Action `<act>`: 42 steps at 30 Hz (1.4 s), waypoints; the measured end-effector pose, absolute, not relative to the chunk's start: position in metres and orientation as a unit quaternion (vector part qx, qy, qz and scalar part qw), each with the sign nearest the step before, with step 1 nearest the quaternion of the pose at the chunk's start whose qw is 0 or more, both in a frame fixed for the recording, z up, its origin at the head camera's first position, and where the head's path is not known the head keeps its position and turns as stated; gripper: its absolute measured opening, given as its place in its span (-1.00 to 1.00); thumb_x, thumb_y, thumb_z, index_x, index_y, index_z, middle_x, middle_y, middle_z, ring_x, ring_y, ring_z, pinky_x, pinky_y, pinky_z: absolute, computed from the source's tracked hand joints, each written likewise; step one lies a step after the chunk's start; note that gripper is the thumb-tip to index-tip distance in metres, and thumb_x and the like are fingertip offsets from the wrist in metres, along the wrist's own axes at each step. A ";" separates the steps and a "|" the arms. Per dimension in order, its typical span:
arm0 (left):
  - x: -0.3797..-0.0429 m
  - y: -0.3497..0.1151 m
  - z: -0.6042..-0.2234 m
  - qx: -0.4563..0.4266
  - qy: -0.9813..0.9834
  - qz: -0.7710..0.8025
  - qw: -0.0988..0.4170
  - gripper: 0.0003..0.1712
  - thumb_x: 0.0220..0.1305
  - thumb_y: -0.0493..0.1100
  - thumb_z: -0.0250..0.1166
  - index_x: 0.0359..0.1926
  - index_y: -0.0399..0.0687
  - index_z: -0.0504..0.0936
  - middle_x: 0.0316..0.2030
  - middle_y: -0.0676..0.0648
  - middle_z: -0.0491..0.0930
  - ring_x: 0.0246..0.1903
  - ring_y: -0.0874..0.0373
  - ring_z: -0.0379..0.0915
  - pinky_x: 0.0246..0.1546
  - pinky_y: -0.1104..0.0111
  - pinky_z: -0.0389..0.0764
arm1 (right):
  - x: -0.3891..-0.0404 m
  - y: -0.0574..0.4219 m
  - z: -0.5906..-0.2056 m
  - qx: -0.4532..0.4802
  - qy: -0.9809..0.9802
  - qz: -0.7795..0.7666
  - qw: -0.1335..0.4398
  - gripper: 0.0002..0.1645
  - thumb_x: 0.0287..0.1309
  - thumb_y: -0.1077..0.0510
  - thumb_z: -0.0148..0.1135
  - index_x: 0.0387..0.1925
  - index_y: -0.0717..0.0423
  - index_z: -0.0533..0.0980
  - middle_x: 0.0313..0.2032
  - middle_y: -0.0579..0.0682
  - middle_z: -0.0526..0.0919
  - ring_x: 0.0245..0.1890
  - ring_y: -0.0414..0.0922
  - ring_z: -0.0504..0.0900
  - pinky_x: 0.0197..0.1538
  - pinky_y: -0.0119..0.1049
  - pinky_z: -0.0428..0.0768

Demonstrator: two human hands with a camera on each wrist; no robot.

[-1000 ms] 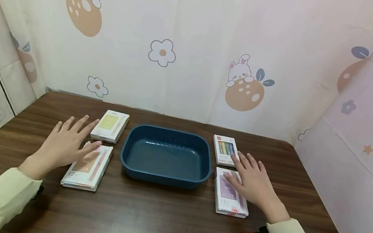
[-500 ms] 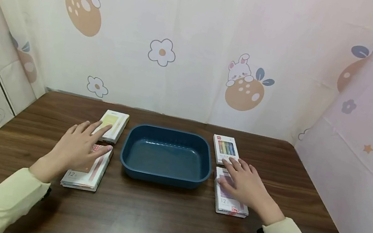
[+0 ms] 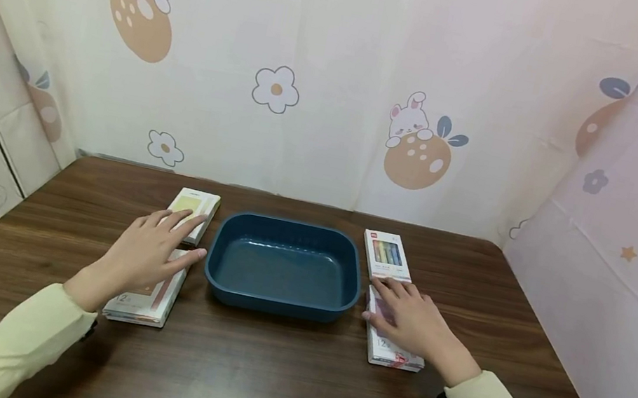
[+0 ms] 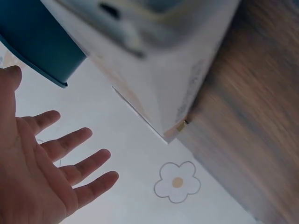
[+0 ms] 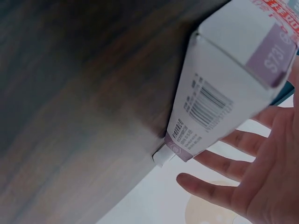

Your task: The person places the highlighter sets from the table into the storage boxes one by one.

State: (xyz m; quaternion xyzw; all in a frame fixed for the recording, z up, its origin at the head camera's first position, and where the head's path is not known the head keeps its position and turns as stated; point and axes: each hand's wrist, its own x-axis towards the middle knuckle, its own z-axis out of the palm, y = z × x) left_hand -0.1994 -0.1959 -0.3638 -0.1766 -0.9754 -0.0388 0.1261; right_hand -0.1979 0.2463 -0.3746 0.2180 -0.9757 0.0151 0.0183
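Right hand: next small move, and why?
I'd probably curl the right hand round the purple-labelled white box: it is spread over that box without gripping it, and the box lies outside the dark blue tray.

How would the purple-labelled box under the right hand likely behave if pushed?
The purple-labelled box would probably slide rather than tip, since it lies flat on a broad face. Its straight edges suggest fairly stiff card. Flat sides make rolling unlikely.
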 end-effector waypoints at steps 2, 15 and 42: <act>-0.200 -0.194 -0.364 -0.181 -0.974 -0.041 0.128 -0.25 0.26 0.35 -0.12 0.35 0.10 0.15 0.25 -0.21 0.27 0.17 -0.25 0.21 0.06 -0.15 0.29 | -0.198 0.246 -0.375 0.218 -0.976 0.018 0.011 -0.16 0.11 -0.41 -0.07 0.31 -0.07 0.22 0.24 0.15 0.34 0.21 0.22 0.30 0.09 0.27 0.31; -0.203 -0.180 -0.365 -0.204 -0.970 -0.068 0.113 -0.27 0.25 0.35 -0.11 0.34 0.14 0.18 0.24 -0.16 0.30 0.16 -0.20 0.25 0.05 -0.13 0.30 | -0.199 0.244 -0.376 0.239 -0.970 0.033 -0.013 -0.26 0.14 -0.37 -0.06 0.27 -0.14 0.29 0.23 0.19 0.33 0.20 0.22 0.30 0.05 0.23 0.38; -0.209 -0.168 -0.369 -0.216 -0.968 -0.087 0.089 -0.34 0.25 0.26 -0.01 0.26 0.05 0.33 0.21 -0.13 0.37 0.13 -0.13 0.32 0.01 -0.07 0.38 | -0.201 0.239 -0.376 0.257 -0.966 0.034 0.002 -0.42 0.12 -0.20 0.10 0.12 -0.02 0.44 0.10 0.21 0.42 0.02 0.19 0.40 -0.17 0.21 0.48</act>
